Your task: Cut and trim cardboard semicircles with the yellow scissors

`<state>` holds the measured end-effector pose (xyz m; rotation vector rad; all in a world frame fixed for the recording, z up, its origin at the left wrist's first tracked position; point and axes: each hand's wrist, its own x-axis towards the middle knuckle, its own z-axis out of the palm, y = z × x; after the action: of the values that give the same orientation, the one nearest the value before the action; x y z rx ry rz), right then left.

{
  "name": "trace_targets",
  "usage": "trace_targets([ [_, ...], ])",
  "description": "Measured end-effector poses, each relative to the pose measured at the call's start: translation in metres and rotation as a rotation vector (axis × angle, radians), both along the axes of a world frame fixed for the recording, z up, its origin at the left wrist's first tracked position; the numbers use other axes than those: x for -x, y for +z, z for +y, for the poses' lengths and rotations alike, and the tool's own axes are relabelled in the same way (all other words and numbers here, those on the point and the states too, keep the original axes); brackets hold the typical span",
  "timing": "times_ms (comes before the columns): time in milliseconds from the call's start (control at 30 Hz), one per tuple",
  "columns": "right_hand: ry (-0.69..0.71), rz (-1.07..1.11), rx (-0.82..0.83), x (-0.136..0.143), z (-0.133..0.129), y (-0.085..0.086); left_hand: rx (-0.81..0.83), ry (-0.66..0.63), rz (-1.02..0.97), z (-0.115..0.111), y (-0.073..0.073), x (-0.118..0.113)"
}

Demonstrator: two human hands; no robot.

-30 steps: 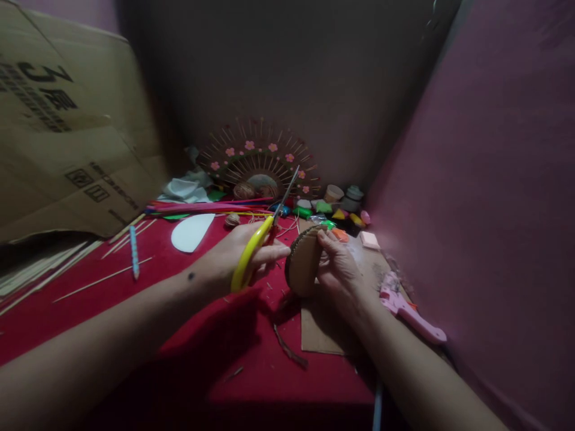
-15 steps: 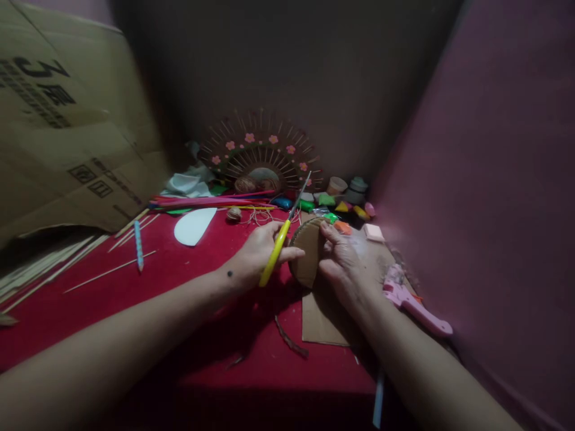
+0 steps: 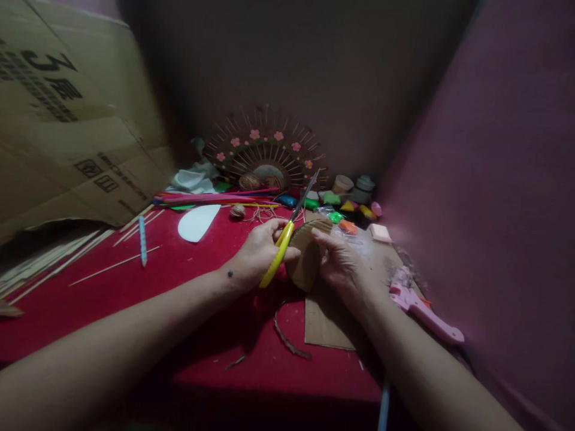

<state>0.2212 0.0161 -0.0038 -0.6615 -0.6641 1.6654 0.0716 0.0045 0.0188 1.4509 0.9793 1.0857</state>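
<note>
Yellow-handled scissors [image 3: 279, 254] are in my left hand [image 3: 257, 254], their blades pointing up and away and looking slightly parted. Between my hands is a piece of brown cardboard [image 3: 305, 257] with a curved edge. My right hand [image 3: 344, 263] grips its right side, thumb on the face and the other fingers largely hidden. My left fingertips come close to its left edge; whether they touch it I cannot tell. Below lie a thin curled cardboard strip [image 3: 287, 341] and a flat cardboard sheet [image 3: 326, 323].
A pink glue gun [image 3: 424, 308] lies at right. A white paper half-oval [image 3: 197, 223], a blue pencil [image 3: 142, 242] and thin sticks [image 3: 58, 263] lie left, beside a large cardboard box [image 3: 90, 120]. Behind stand a flower-decorated fan shape [image 3: 267, 152] and colourful clay packets [image 3: 332, 199].
The cardboard piece has turned, showing more of its face, and my right thumb has shifted left on it. The scissor blades look a little more parted. The whole view has shifted slightly.
</note>
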Motion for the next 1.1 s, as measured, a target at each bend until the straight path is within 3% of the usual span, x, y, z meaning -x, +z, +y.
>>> trace_targets([
  [167,0.084,-0.069,-0.042,0.000,-0.003,0.000,-0.008,-0.038,-0.017,-0.001,0.004,0.001],
  [367,-0.052,-0.067,-0.092,-0.001,-0.004,0.006,-0.041,0.004,0.069,-0.001,0.007,0.004],
  [833,-0.302,0.189,0.211,-0.008,0.005,0.017,-0.018,-0.051,0.097,0.004,-0.003,0.014],
  [1100,-0.100,0.168,0.368,-0.006,0.003,0.013,0.027,-0.119,0.055,0.005,-0.009,0.013],
])
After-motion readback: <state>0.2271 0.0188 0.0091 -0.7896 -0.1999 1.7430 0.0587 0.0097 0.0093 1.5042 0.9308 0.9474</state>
